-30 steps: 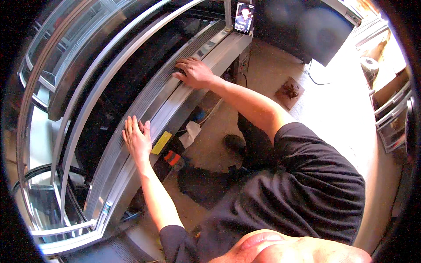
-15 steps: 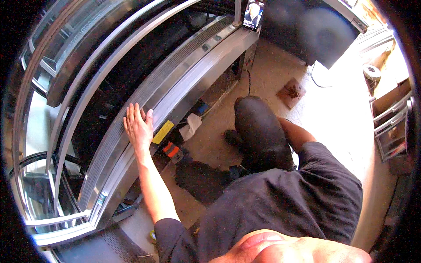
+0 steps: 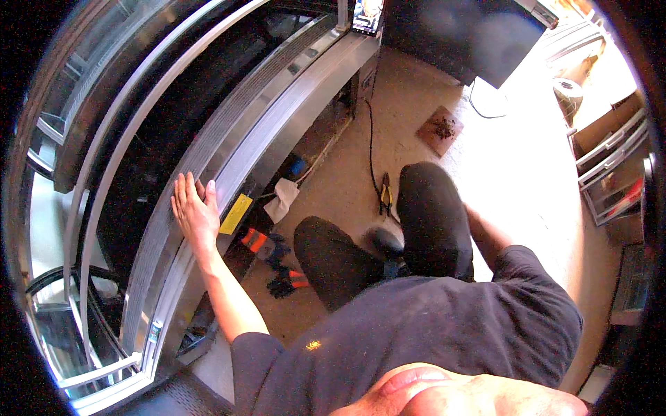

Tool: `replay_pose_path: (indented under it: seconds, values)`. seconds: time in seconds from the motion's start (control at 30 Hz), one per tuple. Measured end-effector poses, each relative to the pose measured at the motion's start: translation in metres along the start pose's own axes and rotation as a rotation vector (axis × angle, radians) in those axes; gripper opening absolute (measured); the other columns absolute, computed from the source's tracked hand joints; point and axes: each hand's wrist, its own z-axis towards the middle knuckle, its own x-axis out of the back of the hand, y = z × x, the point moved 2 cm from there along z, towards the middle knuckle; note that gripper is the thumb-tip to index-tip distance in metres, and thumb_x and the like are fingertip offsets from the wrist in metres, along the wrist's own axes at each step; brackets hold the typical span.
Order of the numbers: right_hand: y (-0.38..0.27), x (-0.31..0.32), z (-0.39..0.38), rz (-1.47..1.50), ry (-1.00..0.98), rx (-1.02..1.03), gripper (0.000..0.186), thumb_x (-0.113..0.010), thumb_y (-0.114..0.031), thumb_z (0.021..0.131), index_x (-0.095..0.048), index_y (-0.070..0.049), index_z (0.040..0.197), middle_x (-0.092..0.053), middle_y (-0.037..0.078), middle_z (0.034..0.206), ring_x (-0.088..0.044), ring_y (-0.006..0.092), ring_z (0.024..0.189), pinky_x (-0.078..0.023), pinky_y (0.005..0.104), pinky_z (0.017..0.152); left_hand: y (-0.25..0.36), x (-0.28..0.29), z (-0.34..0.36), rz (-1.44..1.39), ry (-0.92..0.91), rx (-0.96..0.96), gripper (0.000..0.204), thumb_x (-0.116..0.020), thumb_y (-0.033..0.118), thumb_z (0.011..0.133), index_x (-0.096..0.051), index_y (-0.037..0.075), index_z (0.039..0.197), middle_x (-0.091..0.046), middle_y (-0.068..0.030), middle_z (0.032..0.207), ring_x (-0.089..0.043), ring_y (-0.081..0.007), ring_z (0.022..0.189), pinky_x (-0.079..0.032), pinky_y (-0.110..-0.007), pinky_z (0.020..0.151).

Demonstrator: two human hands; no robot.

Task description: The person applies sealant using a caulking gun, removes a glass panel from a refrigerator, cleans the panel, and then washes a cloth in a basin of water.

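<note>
My left hand (image 3: 195, 214) lies flat with fingers spread on the ridged metal ledge (image 3: 208, 156) of a curved glass-and-metal display case. Just beside it is a yellow label (image 3: 236, 213) on the case's front. My right forearm (image 3: 488, 230) goes down behind my raised knee, and that hand is hidden. On the floor between my legs and the case lie pliers (image 3: 386, 195) with yellow-and-black handles, next to a black cord (image 3: 370, 142). Dark work gloves with orange bands (image 3: 257, 243) rest below the case, near my other knee.
A white crumpled cloth or paper (image 3: 281, 199) lies by the case's base. Farther off is a brown square piece (image 3: 440, 131) with dark debris on it. A phone (image 3: 367, 15) stands at the ledge's far end, near a large black panel (image 3: 465, 38). White-framed racks (image 3: 614, 163) stand at right.
My legs have shifted apart, and the pliers and more of the gloves now show. The whole view has moved slightly. My left hand stays flat on the ledge.
</note>
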Motion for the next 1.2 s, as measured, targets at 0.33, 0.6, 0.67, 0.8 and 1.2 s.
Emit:
replay_pose_path:
  seconds: [0.33,0.6,0.67,0.8,1.2]
  values:
    - [-0.073,-0.036,0.114,0.157,-0.045,0.368,0.028,-0.059,-0.025,0.090,-0.066,-0.006,0.110,-0.069,0.008,0.101,-0.064,0.0242,0.091,-0.049,0.0390,0.079,-0.007,0.005,-0.005,0.008,-0.015,0.039,0.059,-0.052,0.044,0.093,-0.050,0.000,0.132,-0.045,-0.0178,0.141,-0.037,-0.0310,0.135,-0.026,-0.044,0.112]
    - [-0.187,-0.055,0.203,0.254,-0.096,0.603,0.030,-0.057,-0.027,0.090,-0.066,-0.007,0.111,-0.068,0.008,0.100,-0.064,0.0246,0.090,-0.050,0.0394,0.078,0.007,0.008,0.002,-0.062,0.029,0.057,0.053,-0.057,0.037,0.091,-0.053,-0.001,0.127,-0.048,-0.0196,0.137,-0.041,-0.0327,0.131,-0.029,-0.045,0.110]
    - [-0.209,-0.069,0.206,0.240,-0.148,0.564,0.030,-0.057,-0.028,0.091,-0.066,-0.007,0.110,-0.068,0.008,0.099,-0.064,0.0242,0.089,-0.050,0.0393,0.077,0.006,0.006,0.000,-0.066,0.035,0.069,0.053,-0.060,0.037,0.089,-0.055,-0.001,0.126,-0.049,-0.0192,0.136,-0.043,-0.0323,0.130,-0.030,-0.044,0.109]
    - [-0.253,-0.101,0.212,0.199,-0.261,0.537,0.032,-0.055,-0.031,0.092,-0.066,-0.007,0.110,-0.067,0.008,0.097,-0.063,0.0234,0.087,-0.049,0.0389,0.075,0.003,0.004,0.003,-0.092,0.040,0.077,0.052,-0.063,0.034,0.087,-0.056,0.000,0.124,-0.051,-0.0184,0.136,-0.044,-0.0320,0.129,-0.030,-0.043,0.109]
    - [-0.280,-0.179,0.227,0.024,-0.493,0.405,0.039,-0.052,-0.040,0.094,-0.066,-0.006,0.107,-0.065,0.007,0.091,-0.061,0.0208,0.081,-0.048,0.0379,0.069,-0.001,-0.002,0.005,-0.089,0.128,0.067,0.045,-0.066,0.032,0.086,-0.062,0.001,0.118,-0.057,-0.0179,0.128,-0.053,-0.0335,0.119,-0.040,-0.041,0.102]
